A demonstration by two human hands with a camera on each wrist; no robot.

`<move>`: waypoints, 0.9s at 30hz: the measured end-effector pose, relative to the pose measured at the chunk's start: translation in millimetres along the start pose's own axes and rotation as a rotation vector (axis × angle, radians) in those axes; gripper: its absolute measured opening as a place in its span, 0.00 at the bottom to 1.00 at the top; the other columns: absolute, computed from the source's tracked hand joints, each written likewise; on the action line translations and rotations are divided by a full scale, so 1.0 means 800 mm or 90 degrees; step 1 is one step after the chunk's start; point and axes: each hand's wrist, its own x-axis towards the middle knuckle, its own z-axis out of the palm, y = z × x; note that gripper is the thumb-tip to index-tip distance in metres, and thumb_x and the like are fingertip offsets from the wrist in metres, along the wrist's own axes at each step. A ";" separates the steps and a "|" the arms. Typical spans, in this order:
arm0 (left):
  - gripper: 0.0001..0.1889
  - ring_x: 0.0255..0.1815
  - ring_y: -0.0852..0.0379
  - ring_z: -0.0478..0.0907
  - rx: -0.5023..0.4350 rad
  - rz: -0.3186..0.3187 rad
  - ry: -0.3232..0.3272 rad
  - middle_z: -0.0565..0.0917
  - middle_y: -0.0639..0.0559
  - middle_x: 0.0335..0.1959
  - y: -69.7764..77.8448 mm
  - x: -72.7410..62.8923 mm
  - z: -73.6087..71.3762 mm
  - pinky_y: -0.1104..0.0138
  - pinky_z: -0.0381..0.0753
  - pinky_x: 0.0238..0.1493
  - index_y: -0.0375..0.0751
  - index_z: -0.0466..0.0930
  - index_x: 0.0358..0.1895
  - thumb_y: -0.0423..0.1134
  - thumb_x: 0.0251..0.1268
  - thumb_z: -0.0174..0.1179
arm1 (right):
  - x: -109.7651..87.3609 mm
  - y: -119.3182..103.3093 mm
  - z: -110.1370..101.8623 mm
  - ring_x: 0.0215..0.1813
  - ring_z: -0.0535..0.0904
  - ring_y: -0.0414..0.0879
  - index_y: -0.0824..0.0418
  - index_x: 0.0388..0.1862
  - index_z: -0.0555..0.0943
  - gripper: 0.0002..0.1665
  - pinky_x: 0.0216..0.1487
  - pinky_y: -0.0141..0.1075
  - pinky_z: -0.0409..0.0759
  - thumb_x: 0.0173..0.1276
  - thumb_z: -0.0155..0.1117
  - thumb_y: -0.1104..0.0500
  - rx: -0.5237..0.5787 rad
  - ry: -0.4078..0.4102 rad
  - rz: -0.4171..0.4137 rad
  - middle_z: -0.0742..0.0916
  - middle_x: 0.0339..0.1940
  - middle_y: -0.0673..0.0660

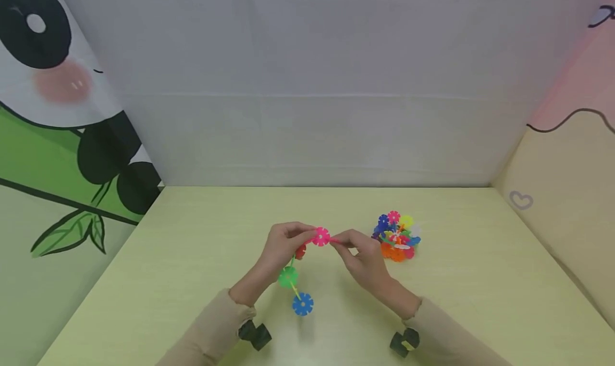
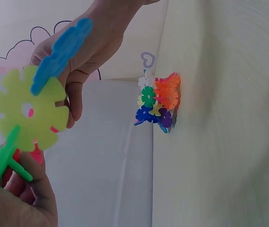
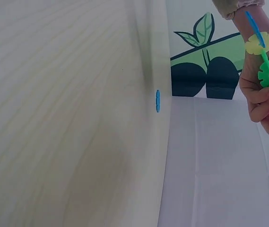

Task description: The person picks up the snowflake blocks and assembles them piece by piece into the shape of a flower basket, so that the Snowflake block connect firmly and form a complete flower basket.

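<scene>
A chain of notched plastic snowflake discs hangs from my left hand (image 1: 281, 244), whose thumb and fingers pinch it near its upper end. From the top down run a pink disc (image 1: 321, 237), a red disc (image 1: 300, 252), a green disc (image 1: 288, 276), a yellow disc (image 2: 28, 120) and a blue disc (image 1: 302, 304). My right hand (image 1: 366, 262) pinches another pink disc, seen edge-on and mostly covered by the fingertips, right at the chain's top pink disc. Both hands are raised over the table, close together.
On the pale table (image 1: 216, 222), a pile of mixed-colour snowflake discs (image 1: 396, 240) lies right of my right hand. A single blue piece (image 3: 158, 100) shows on the tabletop in the right wrist view. Printed panels stand left and right, with a white backdrop (image 1: 307, 88) behind.
</scene>
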 end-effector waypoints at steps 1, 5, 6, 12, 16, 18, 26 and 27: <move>0.12 0.16 0.62 0.63 -0.003 0.002 0.006 0.77 0.60 0.19 0.000 0.000 0.001 0.74 0.67 0.22 0.30 0.85 0.48 0.34 0.66 0.62 | 0.000 0.000 0.001 0.29 0.87 0.49 0.68 0.32 0.84 0.14 0.38 0.23 0.83 0.47 0.73 0.80 0.000 0.001 0.001 0.89 0.26 0.60; 0.12 0.16 0.62 0.64 -0.004 0.006 0.025 0.80 0.60 0.21 -0.002 0.000 0.005 0.74 0.67 0.21 0.31 0.86 0.46 0.36 0.66 0.63 | -0.003 0.000 0.002 0.29 0.87 0.49 0.68 0.32 0.84 0.13 0.39 0.21 0.82 0.48 0.73 0.79 -0.007 0.006 0.014 0.90 0.27 0.60; 0.12 0.16 0.62 0.64 -0.003 0.004 0.029 0.80 0.60 0.21 -0.003 0.000 0.006 0.74 0.67 0.21 0.31 0.86 0.46 0.36 0.65 0.64 | -0.004 0.000 0.003 0.29 0.87 0.50 0.68 0.32 0.84 0.13 0.39 0.21 0.82 0.48 0.73 0.79 -0.010 0.007 0.018 0.90 0.27 0.60; 0.11 0.17 0.62 0.67 -0.005 0.001 0.053 0.80 0.60 0.21 -0.010 0.002 0.011 0.74 0.70 0.22 0.32 0.87 0.43 0.37 0.65 0.64 | -0.005 0.000 0.004 0.29 0.87 0.50 0.69 0.32 0.85 0.11 0.39 0.20 0.82 0.50 0.73 0.77 -0.013 0.016 0.024 0.90 0.27 0.61; 0.11 0.18 0.62 0.68 -0.015 0.004 0.067 0.80 0.60 0.21 -0.010 0.001 0.014 0.74 0.70 0.22 0.32 0.87 0.43 0.37 0.65 0.64 | -0.004 0.001 0.004 0.29 0.87 0.50 0.69 0.32 0.85 0.12 0.38 0.20 0.82 0.49 0.73 0.78 -0.015 0.024 0.016 0.90 0.27 0.61; 0.11 0.17 0.62 0.68 -0.020 0.005 0.075 0.81 0.59 0.21 -0.009 0.000 0.017 0.75 0.69 0.21 0.32 0.87 0.43 0.36 0.65 0.64 | -0.005 0.002 0.004 0.29 0.87 0.50 0.70 0.32 0.85 0.12 0.38 0.20 0.82 0.48 0.73 0.78 -0.016 0.026 0.014 0.90 0.27 0.61; 0.10 0.17 0.63 0.68 -0.012 0.014 0.098 0.88 0.50 0.29 -0.015 0.001 0.025 0.76 0.69 0.20 0.30 0.87 0.42 0.35 0.65 0.63 | -0.008 0.006 0.003 0.28 0.88 0.51 0.70 0.31 0.85 0.15 0.36 0.22 0.83 0.44 0.74 0.80 -0.016 0.023 0.007 0.90 0.26 0.62; 0.10 0.17 0.63 0.68 -0.011 0.015 0.098 0.87 0.49 0.29 -0.015 0.000 0.025 0.76 0.69 0.20 0.30 0.87 0.42 0.35 0.65 0.63 | -0.009 0.007 0.003 0.28 0.87 0.51 0.70 0.31 0.85 0.14 0.36 0.22 0.83 0.45 0.73 0.80 -0.016 0.022 0.007 0.90 0.26 0.62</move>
